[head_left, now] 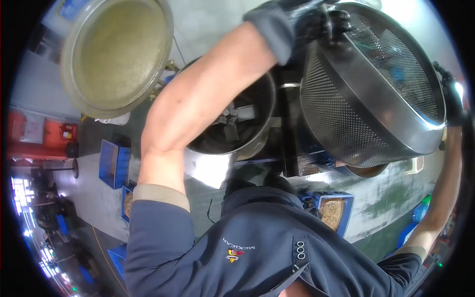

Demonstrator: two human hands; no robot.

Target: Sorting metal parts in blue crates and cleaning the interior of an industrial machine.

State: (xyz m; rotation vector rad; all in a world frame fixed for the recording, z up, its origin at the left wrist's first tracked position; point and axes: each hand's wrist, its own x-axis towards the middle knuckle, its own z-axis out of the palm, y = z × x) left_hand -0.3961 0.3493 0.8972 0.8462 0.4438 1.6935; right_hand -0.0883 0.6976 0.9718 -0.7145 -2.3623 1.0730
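A large perforated metal basket [341, 106] hangs tilted on the right, its round mouth facing the far right. My left hand [316, 27], in a black glove, has its fingers closed around the far left part of the basket's rim. On the rim's right side is my right hand [452, 96], also in a black glove and closed on it, partly lost at the dark picture edge. Under the basket shows part of a round metal tub [368, 171]. Beneath my left forearm stands a dark open drum [262, 146] with metal fittings inside, partly hidden by the arm.
A big round lid [71, 74] with a yellowish inside stands raised at the far left. Blue bins [113, 164] are on the floor at left; another blue bin [349, 210] with brown granular material sits near my body. Red equipment [39, 136] stands along the left.
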